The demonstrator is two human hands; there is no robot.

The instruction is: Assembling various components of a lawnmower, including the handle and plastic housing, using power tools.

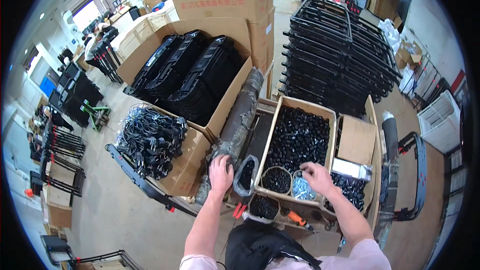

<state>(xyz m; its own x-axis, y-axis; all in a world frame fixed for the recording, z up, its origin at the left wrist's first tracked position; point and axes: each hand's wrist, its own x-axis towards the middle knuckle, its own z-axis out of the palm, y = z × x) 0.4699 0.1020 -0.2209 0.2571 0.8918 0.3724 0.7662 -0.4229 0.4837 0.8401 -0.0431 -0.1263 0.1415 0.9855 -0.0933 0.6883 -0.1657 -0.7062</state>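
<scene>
My left hand [220,174] rests at the near end of a grey plastic-wrapped roll [235,115], fingers slightly apart and bent, with nothing visible in them. Just right of it stands a clear plastic bag [246,176] of small black parts. Over a round tub of silvery screws [303,189] hovers my right hand [318,177]. Its fingertips are drawn together; whatever they may hold is too small to make out. Beside that tub is a round container of tiny black pieces [276,180]. Both tubs stand at the near end of a box [331,120] heaped with glossy black parts.
A tangle of black cables [152,140] tops a carton on the left, before a big carton of black plastic shells [200,80]. Near me lie red-handled pliers [240,211] and an orange power tool [297,218]. Black tubular frames [340,50] are stacked at the far right.
</scene>
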